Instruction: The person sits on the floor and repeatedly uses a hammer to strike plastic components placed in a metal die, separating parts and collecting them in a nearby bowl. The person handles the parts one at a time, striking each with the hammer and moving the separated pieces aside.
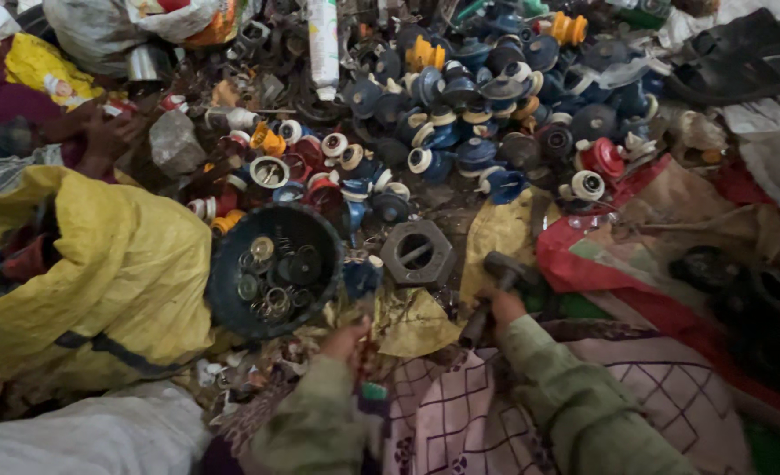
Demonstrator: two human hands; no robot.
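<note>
So the right hand (506,303) is wrapped tight around the handle of a dark, heavy-looking metal hammer (498,280), fingers curled closed, head of the hammer pointing up and to the far side. It sits just right of a grey hexagonal metal block with a round hole in the middle (417,252), which lies flat on the ground, near but not touching the hammer as far as I can see.

The left hand (346,339) is down low near the middle, right at the near edge of a round black plastic tub full of small metal rings and washers (223,281). Fingers look bunched together on something small, but honestly it's too dark and blurry to tell what, or if it's pinching anything at all. Both arms are in olive-green sleeves.

Further away there's a huge messy pile of small blue, white, red and yellow plastic caps and fittings (460,114) spread across the far half. A yellow plastic sack (117,264) sits on the left, touching the tub. A crumpled yellow sheet (495,233) lies under the hammer area, and red fabric (601,264) is off to the right. A pink checked cloth (460,413) covers the near side between the arms.
</note>
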